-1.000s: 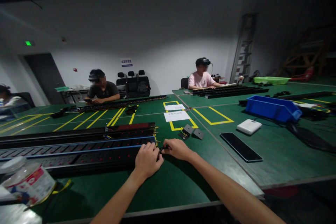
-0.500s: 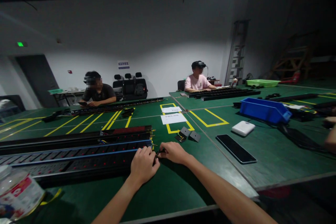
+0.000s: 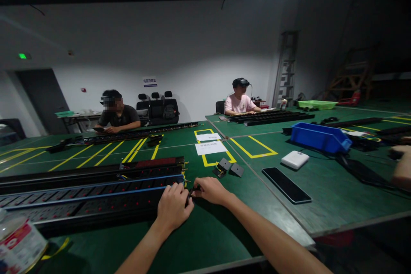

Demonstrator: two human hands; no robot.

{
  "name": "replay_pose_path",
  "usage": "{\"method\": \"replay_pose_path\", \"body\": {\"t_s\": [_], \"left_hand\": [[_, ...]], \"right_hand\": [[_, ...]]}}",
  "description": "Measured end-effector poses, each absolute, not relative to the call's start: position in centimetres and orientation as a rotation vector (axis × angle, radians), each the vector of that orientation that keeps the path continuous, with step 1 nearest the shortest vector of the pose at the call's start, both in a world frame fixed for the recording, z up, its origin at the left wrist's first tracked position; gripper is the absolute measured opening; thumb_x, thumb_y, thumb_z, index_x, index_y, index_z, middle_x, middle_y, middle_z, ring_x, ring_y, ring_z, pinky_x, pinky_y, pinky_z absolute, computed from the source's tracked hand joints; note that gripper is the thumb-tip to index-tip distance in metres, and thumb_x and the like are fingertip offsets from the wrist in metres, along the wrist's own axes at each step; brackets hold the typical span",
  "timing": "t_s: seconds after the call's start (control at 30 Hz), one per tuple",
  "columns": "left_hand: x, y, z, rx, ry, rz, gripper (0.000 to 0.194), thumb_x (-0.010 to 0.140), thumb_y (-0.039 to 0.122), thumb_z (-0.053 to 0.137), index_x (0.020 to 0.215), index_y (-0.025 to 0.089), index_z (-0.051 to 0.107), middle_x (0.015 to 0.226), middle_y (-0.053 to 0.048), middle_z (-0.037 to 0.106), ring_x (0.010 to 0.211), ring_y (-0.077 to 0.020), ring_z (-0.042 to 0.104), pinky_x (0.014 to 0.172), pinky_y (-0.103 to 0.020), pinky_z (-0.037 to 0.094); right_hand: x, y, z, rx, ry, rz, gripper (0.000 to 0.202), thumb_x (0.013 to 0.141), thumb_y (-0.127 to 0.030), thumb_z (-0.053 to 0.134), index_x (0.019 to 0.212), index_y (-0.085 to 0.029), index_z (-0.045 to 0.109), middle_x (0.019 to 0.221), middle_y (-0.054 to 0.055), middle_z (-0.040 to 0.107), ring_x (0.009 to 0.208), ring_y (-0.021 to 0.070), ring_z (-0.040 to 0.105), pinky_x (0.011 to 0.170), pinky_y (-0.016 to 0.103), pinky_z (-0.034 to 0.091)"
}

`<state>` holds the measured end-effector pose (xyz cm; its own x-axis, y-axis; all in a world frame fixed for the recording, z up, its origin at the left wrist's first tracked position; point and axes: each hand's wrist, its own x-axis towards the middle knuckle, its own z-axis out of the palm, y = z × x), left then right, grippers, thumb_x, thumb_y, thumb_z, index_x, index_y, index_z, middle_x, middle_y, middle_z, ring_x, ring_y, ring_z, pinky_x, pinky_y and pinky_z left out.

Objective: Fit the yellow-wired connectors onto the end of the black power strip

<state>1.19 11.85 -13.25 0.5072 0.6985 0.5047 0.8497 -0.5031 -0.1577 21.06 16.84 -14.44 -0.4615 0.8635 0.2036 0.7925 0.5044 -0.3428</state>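
Observation:
My left hand [image 3: 173, 205] is closed at the near right end of the long black socket strips [image 3: 115, 199], which have red marks and blue edges. Its fingers curl around a small black part [image 3: 190, 193], mostly hidden. Just to the right, my right hand [image 3: 213, 189] pinches at the same part with thumb and fingertips, almost touching the left hand. Yellow wire ends [image 3: 184, 174] stick out of the strips beside the fingers. Beyond my right hand lie two grey square end caps [image 3: 236, 170], one with wires near it.
A phone [image 3: 286, 185], a white power bank [image 3: 295, 159] and a blue bin [image 3: 317, 138] stand to the right. Paper sheets [image 3: 210, 148] lie ahead. A plastic jar [image 3: 19, 244] is at lower left. Two people sit across the table; another person's hand [image 3: 403, 165] shows at right.
The view has shifted slightly, so the table items sit a little lower and farther left. My hands keep nearly the same closed hold at the strip end.

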Motion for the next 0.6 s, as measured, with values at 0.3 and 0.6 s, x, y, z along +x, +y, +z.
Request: {"method": "replay_pose_path", "body": {"t_s": [0.3,0.6], "left_hand": [[1.9,10.9,-9.5,-2.303,-1.439,-0.963,0.014,0.087,0.028,0.054,0.077,0.020,0.059,0.086,-0.007,0.058,0.088,-0.0238,0.053,0.079,-0.039,0.044],[0.7,-1.8,-1.1,-2.736,-1.228,-2.106,0.027,0.080,0.057,0.062,0.085,0.031,0.058,0.067,-0.005,0.047,0.066,-0.0219,0.048,0.055,-0.037,0.042]], "right_hand": [[21.1,16.9,-14.6,-1.391,-2.380,0.307,0.031,0.089,-0.052,0.067,0.108,-0.026,0.069,0.090,0.002,0.073,0.082,0.0186,0.066,0.066,0.025,0.035],[21.1,16.7,-14.7,-1.444,-2.384,0.307,0.025,0.092,-0.045,0.065,0.108,-0.026,0.068,0.090,0.002,0.071,0.083,0.0186,0.063,0.065,0.027,0.033]]}}
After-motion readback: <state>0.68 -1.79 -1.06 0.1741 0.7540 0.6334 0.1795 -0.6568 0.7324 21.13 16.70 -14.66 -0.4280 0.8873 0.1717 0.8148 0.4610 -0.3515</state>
